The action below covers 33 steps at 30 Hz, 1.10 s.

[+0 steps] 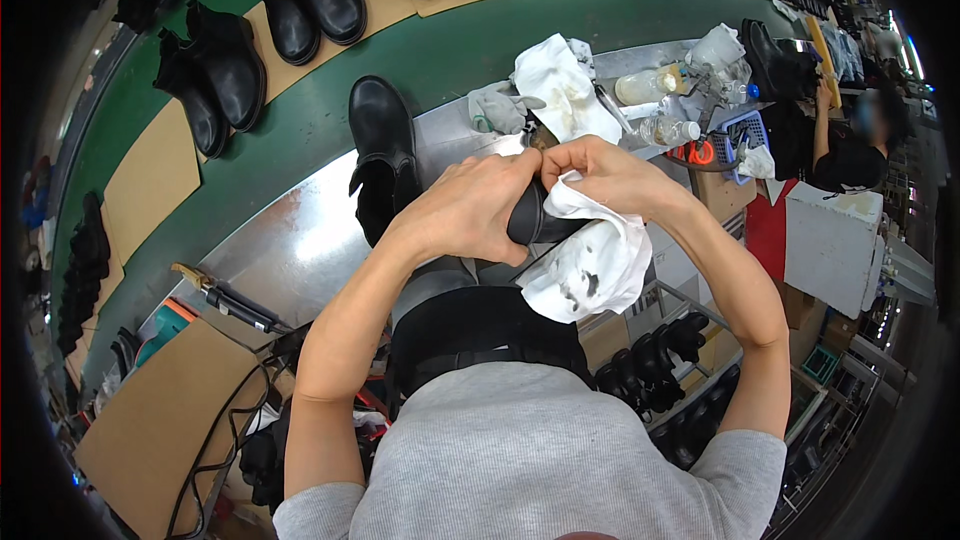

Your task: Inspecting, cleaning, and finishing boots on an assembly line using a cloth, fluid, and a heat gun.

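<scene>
My left hand (pixel 465 205) is wrapped over a black leather boot (pixel 528 218), thumb and fingers gripping it. Much of that boot is hidden by my hands and the cloth. In my right hand (pixel 615 178) is a white cloth (pixel 600 265) with black smudges; the fingers pinch it against the boot near my left fingertips, and its loose part hangs down. Another black ankle boot (pixel 380 125) lies on the metal bench (pixel 300 225), just left of my hands. Crumpled white rags (pixel 560 85) and a greyish cloth (pixel 500 108) rest beyond my hands.
Pairs of black boots (pixel 315 0) stand on cardboard sheets along a green belt (pixel 450 35). Bottles (pixel 645 88) and a blue basket (pixel 740 140) sit to the right. A corded hand tool (pixel 235 302) lies at left. Another person (pixel 850 140) is at far right.
</scene>
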### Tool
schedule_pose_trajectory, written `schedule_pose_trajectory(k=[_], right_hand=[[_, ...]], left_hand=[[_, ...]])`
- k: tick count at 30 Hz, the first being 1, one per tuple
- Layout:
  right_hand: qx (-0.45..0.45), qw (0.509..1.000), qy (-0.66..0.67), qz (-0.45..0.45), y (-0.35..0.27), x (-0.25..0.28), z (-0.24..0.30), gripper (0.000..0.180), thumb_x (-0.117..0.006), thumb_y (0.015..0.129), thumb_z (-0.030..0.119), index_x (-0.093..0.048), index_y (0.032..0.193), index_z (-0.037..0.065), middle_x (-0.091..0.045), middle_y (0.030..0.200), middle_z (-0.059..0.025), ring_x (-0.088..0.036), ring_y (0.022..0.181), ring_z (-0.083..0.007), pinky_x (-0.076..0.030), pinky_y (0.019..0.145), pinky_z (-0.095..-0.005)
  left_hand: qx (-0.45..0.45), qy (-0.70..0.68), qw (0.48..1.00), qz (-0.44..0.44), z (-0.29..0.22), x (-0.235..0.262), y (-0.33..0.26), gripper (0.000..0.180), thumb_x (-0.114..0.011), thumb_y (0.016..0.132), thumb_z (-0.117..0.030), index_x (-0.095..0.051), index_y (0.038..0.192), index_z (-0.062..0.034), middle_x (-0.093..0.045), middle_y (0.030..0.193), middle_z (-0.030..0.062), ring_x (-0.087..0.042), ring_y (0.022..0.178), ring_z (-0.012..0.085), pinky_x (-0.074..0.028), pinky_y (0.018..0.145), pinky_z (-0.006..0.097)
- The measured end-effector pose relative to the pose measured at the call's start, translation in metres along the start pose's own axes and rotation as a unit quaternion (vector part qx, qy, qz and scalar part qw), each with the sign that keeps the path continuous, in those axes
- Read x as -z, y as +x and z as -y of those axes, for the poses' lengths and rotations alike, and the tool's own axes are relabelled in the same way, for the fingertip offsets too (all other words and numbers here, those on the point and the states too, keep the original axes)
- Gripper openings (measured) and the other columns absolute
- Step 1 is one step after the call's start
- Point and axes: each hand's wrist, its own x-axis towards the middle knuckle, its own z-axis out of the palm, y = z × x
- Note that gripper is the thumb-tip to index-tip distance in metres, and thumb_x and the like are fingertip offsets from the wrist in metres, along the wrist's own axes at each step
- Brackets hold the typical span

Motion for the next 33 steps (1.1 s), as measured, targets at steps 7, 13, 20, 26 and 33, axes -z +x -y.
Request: schedule_pose_trajectory(k=[7, 13, 20, 26, 33], right_hand=[[0.032, 0.998, -0.053, 0.012, 0.0024, 0.0045, -0.0060, 0.003, -0.055, 0.076, 0.005, -0.055, 0.078, 0.003, -0.052, 0.072, 0.0060, -0.044, 0.065, -0.0010, -0.035, 0.058, -0.0183], [-0.028, 0.998, 0.045, -0.018, 0.0028, 0.0020, 0.0025, 0.002, -0.053, 0.077, 0.004, -0.054, 0.078, 0.003, -0.051, 0.071, 0.0064, -0.044, 0.066, -0.0008, -0.035, 0.059, -0.0184], [0.002, 1.000, -0.020, -0.001, 0.0033, 0.0031, -0.0050, 0.005, -0.055, 0.080, 0.007, -0.054, 0.077, 0.004, -0.050, 0.069, 0.0083, -0.042, 0.062, 0.0007, -0.033, 0.053, -0.0168], [-0.035, 0.997, 0.061, -0.030, 0.0044, 0.0050, -0.0012, 0.007, -0.056, 0.082, 0.008, -0.054, 0.076, 0.005, -0.050, 0.069, 0.0086, -0.042, 0.060, 0.0014, -0.032, 0.052, -0.0167], [-0.015, 0.999, 0.032, 0.003, 0.0033, 0.0048, -0.0002, 0.002, -0.054, 0.079, 0.005, -0.055, 0.077, 0.004, -0.050, 0.068, 0.0081, -0.043, 0.062, 0.0008, -0.033, 0.054, -0.0169]], left_hand=[[0.011, -0.008, 1.000, 0.009, -0.0015, 0.0037, 0.0023, 0.052, -0.075, 0.051, -0.017, -0.045, 0.089, -0.0003, -0.057, 0.064, 0.0128, -0.059, 0.069, 0.0367, -0.046, 0.062, 0.044], [0.006, -0.012, 1.000, -0.001, 0.0023, 0.0012, 0.0041, 0.053, -0.076, 0.050, -0.018, -0.045, 0.089, -0.0005, -0.057, 0.065, 0.0134, -0.060, 0.072, 0.0369, -0.046, 0.064, 0.044], [0.000, -0.014, 1.000, 0.004, 0.0013, 0.0008, 0.0039, 0.054, -0.077, 0.051, -0.018, -0.045, 0.091, 0.0008, -0.058, 0.068, 0.0147, -0.060, 0.073, 0.0376, -0.046, 0.064, 0.045], [0.012, -0.014, 1.000, 0.009, 0.0019, 0.0022, 0.0052, 0.055, -0.077, 0.051, -0.018, -0.046, 0.092, 0.0008, -0.058, 0.069, 0.0148, -0.059, 0.073, 0.0375, -0.046, 0.065, 0.045], [0.029, -0.023, 0.999, 0.039, -0.0012, 0.0070, 0.0063, 0.060, -0.077, 0.052, -0.018, -0.046, 0.099, 0.0000, -0.058, 0.082, 0.0205, -0.058, 0.082, 0.0414, -0.046, 0.070, 0.045]])
